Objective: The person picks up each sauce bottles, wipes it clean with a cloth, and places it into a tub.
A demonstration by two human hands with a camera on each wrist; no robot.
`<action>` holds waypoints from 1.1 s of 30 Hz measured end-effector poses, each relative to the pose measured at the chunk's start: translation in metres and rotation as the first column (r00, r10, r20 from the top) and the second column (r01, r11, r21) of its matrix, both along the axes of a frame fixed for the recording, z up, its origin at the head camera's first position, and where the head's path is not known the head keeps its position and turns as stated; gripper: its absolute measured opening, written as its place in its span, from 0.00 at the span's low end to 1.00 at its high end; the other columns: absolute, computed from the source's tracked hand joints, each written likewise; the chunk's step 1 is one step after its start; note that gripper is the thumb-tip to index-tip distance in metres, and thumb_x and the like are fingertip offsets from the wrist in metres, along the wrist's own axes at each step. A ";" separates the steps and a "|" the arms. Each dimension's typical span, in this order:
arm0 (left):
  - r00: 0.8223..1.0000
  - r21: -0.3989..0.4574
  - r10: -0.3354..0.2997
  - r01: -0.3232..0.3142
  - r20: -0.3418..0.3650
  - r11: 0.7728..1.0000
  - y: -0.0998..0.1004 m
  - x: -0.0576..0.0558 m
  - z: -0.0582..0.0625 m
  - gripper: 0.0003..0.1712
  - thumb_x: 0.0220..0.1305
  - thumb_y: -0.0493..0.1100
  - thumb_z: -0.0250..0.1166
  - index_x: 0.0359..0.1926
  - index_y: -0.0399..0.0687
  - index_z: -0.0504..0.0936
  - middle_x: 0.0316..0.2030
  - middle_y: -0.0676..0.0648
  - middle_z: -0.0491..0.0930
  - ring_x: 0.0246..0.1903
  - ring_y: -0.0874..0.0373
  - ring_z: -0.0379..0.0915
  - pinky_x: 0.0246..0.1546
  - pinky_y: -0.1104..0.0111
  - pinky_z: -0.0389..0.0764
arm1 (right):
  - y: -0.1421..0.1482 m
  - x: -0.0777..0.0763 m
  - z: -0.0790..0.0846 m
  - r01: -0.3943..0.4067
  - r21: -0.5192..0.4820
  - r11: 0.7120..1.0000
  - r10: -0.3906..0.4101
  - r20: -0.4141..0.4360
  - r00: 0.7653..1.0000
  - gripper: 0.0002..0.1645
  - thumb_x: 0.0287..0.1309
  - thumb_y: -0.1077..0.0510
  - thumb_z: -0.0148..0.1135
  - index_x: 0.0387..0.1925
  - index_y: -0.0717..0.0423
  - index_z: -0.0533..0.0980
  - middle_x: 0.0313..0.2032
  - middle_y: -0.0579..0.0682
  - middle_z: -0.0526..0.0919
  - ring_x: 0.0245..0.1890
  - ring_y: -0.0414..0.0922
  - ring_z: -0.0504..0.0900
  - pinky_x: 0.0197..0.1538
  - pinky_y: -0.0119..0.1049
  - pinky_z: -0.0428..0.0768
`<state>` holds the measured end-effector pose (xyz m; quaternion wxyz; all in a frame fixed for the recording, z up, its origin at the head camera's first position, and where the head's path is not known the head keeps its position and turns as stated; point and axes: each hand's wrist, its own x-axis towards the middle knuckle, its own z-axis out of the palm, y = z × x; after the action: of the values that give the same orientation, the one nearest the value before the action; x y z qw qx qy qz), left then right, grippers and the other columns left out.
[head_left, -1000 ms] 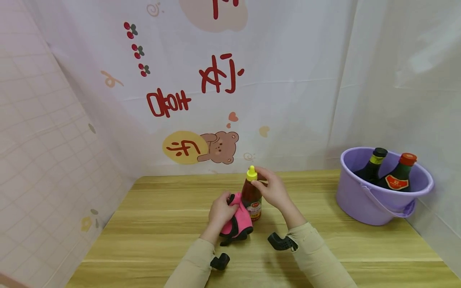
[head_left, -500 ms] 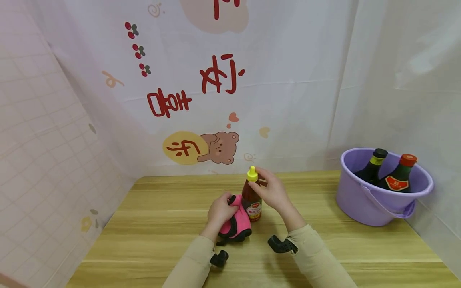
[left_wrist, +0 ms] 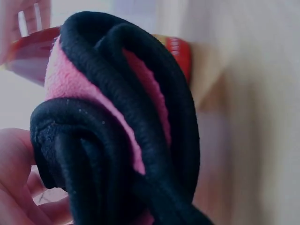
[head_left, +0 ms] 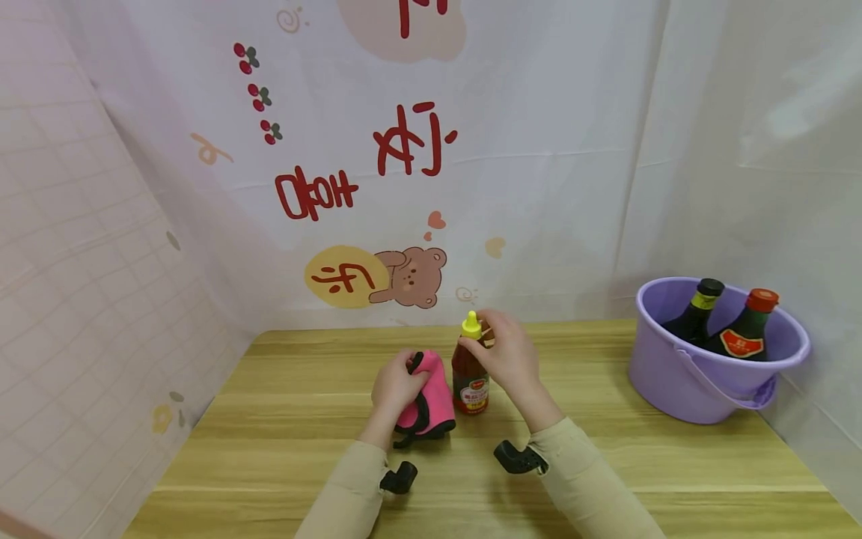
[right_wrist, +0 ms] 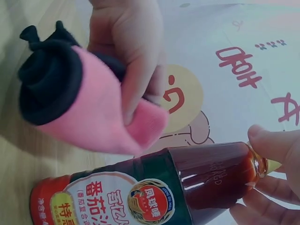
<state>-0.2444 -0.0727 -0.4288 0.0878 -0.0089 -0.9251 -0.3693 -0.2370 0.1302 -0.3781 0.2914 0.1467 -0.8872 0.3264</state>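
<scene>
A ketchup bottle (head_left: 470,382) with a yellow nozzle cap (head_left: 471,326) stands upright on the table. My right hand (head_left: 510,353) pinches its neck between thumb and fingers, just under the cap; the right wrist view shows the bottle's label and these fingers (right_wrist: 269,152). Left of the bottle, my left hand (head_left: 396,385) grips a bunched pink cloth (head_left: 434,397) with black edging. In the head view a narrow gap separates cloth and bottle. Black-edged folds of the cloth (left_wrist: 117,93) fill the left wrist view and hide part of the bottle behind.
To the right, a purple bucket (head_left: 680,374) stands on the wooden table (head_left: 283,442). Two dark bottles lean inside it, one with a black cap (head_left: 710,287) and one with a red cap (head_left: 763,300). A printed white curtain (head_left: 552,224) hangs behind the table.
My left hand has drawn the pink cloth leftward, off the bottle's side. The bottle's label has turned slightly and shows more fully. My right hand keeps its hold at the neck.
</scene>
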 end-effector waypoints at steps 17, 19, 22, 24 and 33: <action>0.989 0.289 -0.042 0.082 -0.142 0.954 -0.008 0.006 0.053 0.13 0.58 0.43 0.71 0.42 0.50 0.79 0.48 0.40 0.82 0.45 0.44 0.79 0.44 0.50 0.80 | 0.014 -0.009 0.004 -0.280 -0.153 0.948 0.303 0.153 0.941 0.25 0.59 0.64 0.68 0.58 0.59 0.78 0.54 0.57 0.80 0.47 0.56 0.84 0.47 0.51 0.83; 0.988 0.318 -0.058 0.102 -0.144 0.942 -0.004 0.008 0.060 0.13 0.58 0.43 0.72 0.43 0.50 0.79 0.47 0.40 0.81 0.43 0.45 0.79 0.44 0.51 0.80 | 0.015 -0.009 0.005 -0.299 -0.153 0.942 0.322 0.157 0.934 0.25 0.59 0.64 0.67 0.59 0.59 0.77 0.54 0.58 0.80 0.47 0.56 0.84 0.48 0.52 0.82; 0.986 0.351 -0.088 0.133 -0.142 0.927 0.003 0.011 0.068 0.15 0.58 0.43 0.71 0.45 0.48 0.79 0.47 0.40 0.81 0.41 0.45 0.79 0.43 0.52 0.81 | 0.015 -0.010 0.005 -0.318 -0.150 0.936 0.340 0.158 0.927 0.25 0.60 0.65 0.67 0.59 0.61 0.77 0.54 0.59 0.80 0.47 0.56 0.84 0.49 0.52 0.82; 0.985 0.363 -0.106 0.150 -0.138 0.920 0.008 0.012 0.071 0.16 0.58 0.43 0.71 0.46 0.47 0.79 0.47 0.40 0.80 0.41 0.45 0.79 0.43 0.53 0.82 | 0.015 -0.011 0.004 -0.325 -0.150 0.934 0.347 0.159 0.924 0.25 0.60 0.66 0.66 0.60 0.61 0.77 0.54 0.59 0.80 0.47 0.56 0.84 0.50 0.52 0.81; 0.980 0.334 -0.133 0.175 -0.145 0.926 0.023 0.012 0.070 0.15 0.59 0.42 0.71 0.46 0.47 0.79 0.47 0.40 0.81 0.42 0.46 0.80 0.43 0.53 0.83 | 0.016 -0.013 0.002 -0.329 -0.167 0.930 0.354 0.154 0.923 0.26 0.60 0.67 0.65 0.60 0.65 0.75 0.54 0.62 0.80 0.47 0.58 0.83 0.50 0.54 0.81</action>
<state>-0.2324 -0.0498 -0.3586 0.1143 -0.0881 -0.8355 -0.5302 -0.2499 0.1459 -0.3757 0.1575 0.2484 -0.8460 0.4447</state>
